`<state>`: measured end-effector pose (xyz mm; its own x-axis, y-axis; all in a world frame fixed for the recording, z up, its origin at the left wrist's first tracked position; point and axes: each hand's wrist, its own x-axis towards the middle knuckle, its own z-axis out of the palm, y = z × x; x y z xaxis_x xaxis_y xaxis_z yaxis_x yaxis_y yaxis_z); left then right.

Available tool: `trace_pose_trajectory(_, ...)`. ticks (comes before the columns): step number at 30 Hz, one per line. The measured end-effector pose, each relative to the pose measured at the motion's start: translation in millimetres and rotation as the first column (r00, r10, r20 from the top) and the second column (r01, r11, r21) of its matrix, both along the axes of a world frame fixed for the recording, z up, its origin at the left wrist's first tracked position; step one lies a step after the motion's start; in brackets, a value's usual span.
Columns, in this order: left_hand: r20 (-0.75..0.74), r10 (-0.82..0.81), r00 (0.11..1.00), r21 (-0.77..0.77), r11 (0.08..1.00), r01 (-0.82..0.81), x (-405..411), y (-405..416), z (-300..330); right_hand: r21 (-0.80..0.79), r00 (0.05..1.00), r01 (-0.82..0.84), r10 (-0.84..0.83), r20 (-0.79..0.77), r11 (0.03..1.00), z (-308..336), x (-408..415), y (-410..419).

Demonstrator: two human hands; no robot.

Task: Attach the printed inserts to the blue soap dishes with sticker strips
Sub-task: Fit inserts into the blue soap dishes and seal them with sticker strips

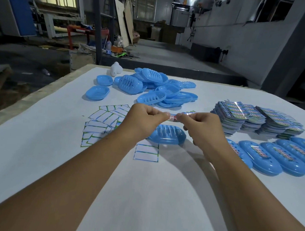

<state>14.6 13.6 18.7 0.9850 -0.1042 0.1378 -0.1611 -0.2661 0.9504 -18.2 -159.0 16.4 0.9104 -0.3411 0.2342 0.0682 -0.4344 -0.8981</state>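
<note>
I count about five finished dishes (273,159) at the right edge of the frame. Both my left hand (144,120) and right hand (200,128) pinch a sticker strip (173,116) above one dish (168,135) at centre; the pile (150,85) at upper centre looks undone.

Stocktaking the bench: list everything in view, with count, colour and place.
Loose dishes: a heap, blue, far centre.
Dish: one, blue, under the hands.
Finished dishes: a row, blue with inserts on top, right.
Inserts: stacks, multicoloured, right, behind that row.
Sticker sheets: many, white, green-edged, left.
Sheet: one, near centre.
Bottle: one, white, far edge.
Table: one, white.
Left hand, right hand: pinching a printed strip.
</note>
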Motion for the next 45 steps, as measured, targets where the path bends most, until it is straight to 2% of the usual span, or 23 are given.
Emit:
trace_pose_trajectory(3,-0.024,0.015,1.000,0.047,0.999,-0.014,4,1,-5,-0.058,0.999,-0.014,0.012,-0.034,0.998,-4,0,0)
trace_pose_trajectory(11,0.033,0.077,0.996,0.365,0.927,-0.084,9,3,-17,-0.201,0.989,-0.008,-0.021,-0.144,0.980,-11,7,1)
trace_pose_trajectory(22,0.092,0.093,0.991,0.490,0.862,-0.127,12,1,-16,-0.236,0.986,-0.010,-0.030,-0.165,0.972,-13,12,0)
trace_pose_trajectory(27,0.144,0.104,0.984,0.597,0.784,-0.170,11,-4,-11,-0.327,0.985,0.002,-0.059,-0.165,0.945,-11,11,4)
trace_pose_trajectory(32,0.230,0.088,0.969,0.749,0.619,-0.234,12,-11,-6,-0.465,0.981,0.055,-0.133,-0.138,0.884,-9,10,13)
trace_pose_trajectory(40,0.323,0.063,0.944,0.806,0.504,-0.309,12,-15,-9,-0.631,0.983,0.084,-0.167,-0.073,0.771,-10,9,17)
trace_pose_trajectory(43,0.349,0.057,0.935,0.799,0.503,-0.329,11,-12,-11,-0.670,0.980,0.099,-0.187,-0.061,0.736,-11,9,17)
trace_pose_trajectory(45,0.338,0.064,0.939,0.782,0.536,-0.318,9,-10,-12,-0.657,0.979,0.107,-0.195,-0.062,0.746,-11,7,16)
